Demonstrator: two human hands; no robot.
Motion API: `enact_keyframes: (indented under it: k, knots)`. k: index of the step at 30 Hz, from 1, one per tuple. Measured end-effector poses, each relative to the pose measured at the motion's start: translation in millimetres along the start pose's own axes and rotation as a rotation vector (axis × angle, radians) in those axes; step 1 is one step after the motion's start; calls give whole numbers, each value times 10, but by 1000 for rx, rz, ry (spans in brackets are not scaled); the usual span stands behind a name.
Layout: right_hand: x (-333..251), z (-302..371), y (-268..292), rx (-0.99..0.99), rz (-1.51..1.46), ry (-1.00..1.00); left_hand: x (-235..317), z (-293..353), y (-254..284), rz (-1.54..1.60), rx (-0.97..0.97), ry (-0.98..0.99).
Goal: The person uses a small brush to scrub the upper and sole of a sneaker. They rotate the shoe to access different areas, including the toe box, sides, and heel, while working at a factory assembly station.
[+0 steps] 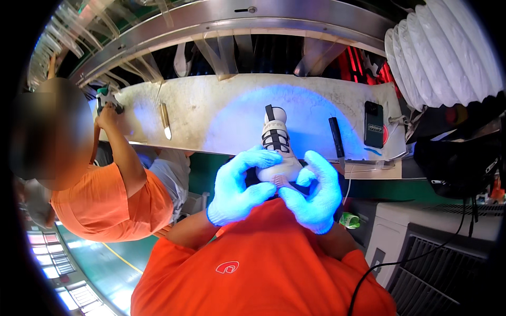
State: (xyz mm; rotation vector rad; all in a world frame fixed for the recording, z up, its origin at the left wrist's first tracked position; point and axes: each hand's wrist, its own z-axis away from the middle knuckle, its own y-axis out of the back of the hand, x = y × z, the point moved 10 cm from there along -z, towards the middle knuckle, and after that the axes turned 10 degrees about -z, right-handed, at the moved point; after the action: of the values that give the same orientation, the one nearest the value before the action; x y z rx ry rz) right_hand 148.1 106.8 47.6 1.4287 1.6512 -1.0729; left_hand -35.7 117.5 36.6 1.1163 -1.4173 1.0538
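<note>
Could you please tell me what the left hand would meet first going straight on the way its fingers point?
Most likely the pale shoe: the left hand's fingers appear right at its side, though one view leaves actual contact unclear.

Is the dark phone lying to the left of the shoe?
No, the dark phone lies to the right of the shoe.

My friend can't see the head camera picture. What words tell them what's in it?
A left hand and right hand, in blue-lit gloves, touch the toe of a pale shoe with black laces, at a worktable's edge. A black-handled tool and phone lie right; a knife lies left, near an orange-shirted co-worker.
</note>
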Motion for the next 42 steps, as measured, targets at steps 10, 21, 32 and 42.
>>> enact_keyframes:
  k: [10,21,32,42]
  knots:
    - [-206,-99,-192,-42,139,117,-21,-34,41,-14,-42,135]
    - [-204,-149,-154,-121,189,129,59,-60,-22,-61,-78,128]
    - [-4,-188,-43,-148,174,87,113,-116,29,-348,-135,5]
    - [97,-318,-107,-174,125,103,90,-228,130,-313,-170,44]
